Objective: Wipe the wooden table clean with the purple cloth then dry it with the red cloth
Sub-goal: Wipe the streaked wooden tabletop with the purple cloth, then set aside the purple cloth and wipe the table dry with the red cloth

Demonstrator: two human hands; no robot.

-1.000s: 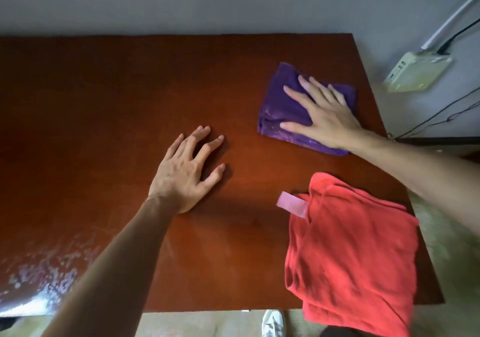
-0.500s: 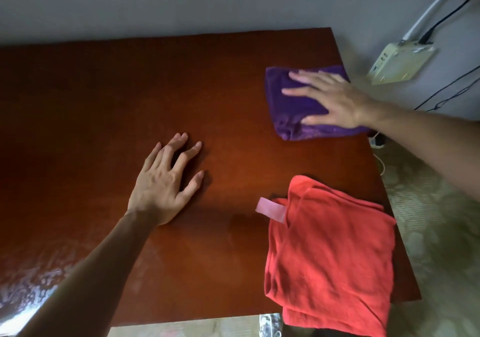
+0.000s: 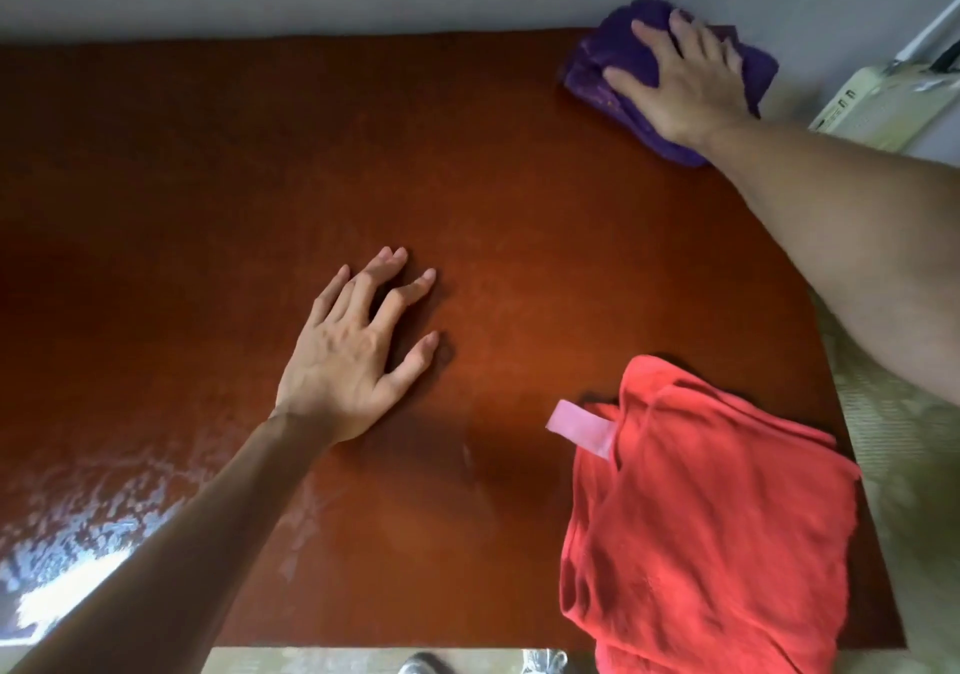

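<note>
At far corner, right hand (image 3: 680, 75) – purple cloth (image 3: 597, 62)

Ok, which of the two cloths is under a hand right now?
The purple cloth at the table's far right corner, pressed under the right hand. The red cloth lies untouched near the front edge.

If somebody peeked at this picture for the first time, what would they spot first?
Probably the bright red cloth, bunched at the wooden table's near right corner. Next, the right hand pressing the purple cloth into the far right corner, and the left hand flat mid-table.
</note>
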